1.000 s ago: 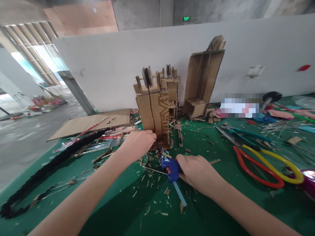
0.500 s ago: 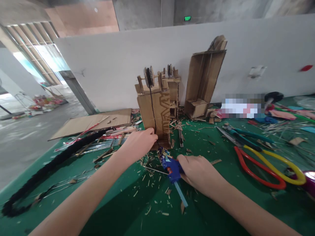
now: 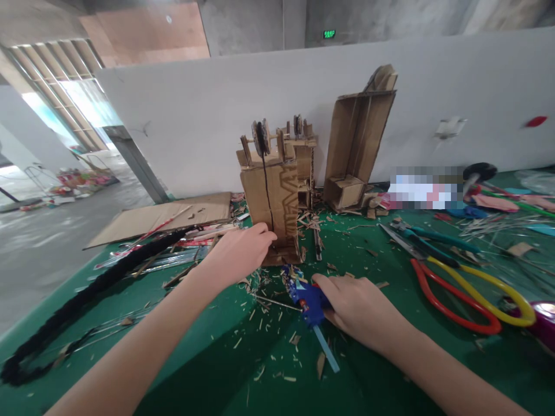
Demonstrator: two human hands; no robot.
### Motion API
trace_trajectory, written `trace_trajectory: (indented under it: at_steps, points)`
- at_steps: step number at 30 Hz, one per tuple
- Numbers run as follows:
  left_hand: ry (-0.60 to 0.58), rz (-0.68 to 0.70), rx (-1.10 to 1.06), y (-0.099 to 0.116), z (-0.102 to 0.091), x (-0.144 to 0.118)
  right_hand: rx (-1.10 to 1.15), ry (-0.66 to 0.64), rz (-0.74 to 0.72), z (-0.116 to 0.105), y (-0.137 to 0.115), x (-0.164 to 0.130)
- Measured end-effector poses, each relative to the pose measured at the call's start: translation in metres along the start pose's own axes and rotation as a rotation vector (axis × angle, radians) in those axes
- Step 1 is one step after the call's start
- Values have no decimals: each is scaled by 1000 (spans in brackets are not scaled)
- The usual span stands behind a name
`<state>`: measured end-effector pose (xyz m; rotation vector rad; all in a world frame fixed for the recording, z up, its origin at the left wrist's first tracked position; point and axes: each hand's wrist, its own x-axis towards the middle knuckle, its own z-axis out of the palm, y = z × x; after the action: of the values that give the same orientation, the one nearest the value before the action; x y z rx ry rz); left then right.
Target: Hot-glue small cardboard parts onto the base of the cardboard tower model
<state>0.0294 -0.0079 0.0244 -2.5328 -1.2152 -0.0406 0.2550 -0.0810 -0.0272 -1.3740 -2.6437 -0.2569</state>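
My right hand [image 3: 353, 300] is wrapped around a blue hot glue gun [image 3: 310, 303], and a pale glue stick [image 3: 326, 348] pokes out of its back end. The gun's nozzle points toward the foot of an upright cardboard box [image 3: 264, 190]. A wheel [image 3: 261, 137] on a stick axle tops that box, and a black cord [image 3: 266, 185] runs from it down the front face. Low on this face my left hand [image 3: 247, 248] pinches, fingers closed at the cord's lower end; the fingers hide most of what they grip.
Behind stand another cardboard piece with a wheel [image 3: 298, 126] and a tall open cardboard box [image 3: 359, 144]. Scissors with red and yellow handles [image 3: 455, 294] and pliers [image 3: 437, 242] lie at right. A black fuzzy strip [image 3: 99, 283] curves along the left. Scraps litter the green table [image 3: 208, 370].
The glue gun has drawn back slightly, down and to the right, away from my left hand. My left hand stays at the box's lower front with its fingers closed.
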Motion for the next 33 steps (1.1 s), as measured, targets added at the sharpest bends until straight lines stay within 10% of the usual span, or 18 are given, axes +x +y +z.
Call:
trace_trajectory:
  at_steps: [15, 22, 27, 33]
  points:
    - [113, -123, -203, -23, -22, -9, -104, 148, -63, -20, 35, -13]
    - [-203, -167, -316, -56, -23, -24, -268, 85, 411, -39, 54, -17]
    - [-356, -57, -356, -52, -13, -25, -188, -11, 403, -16, 56, -21]
    - [-266, -86, -371, -45, -7, -21, -312, -79, 370, -21, 54, -23]
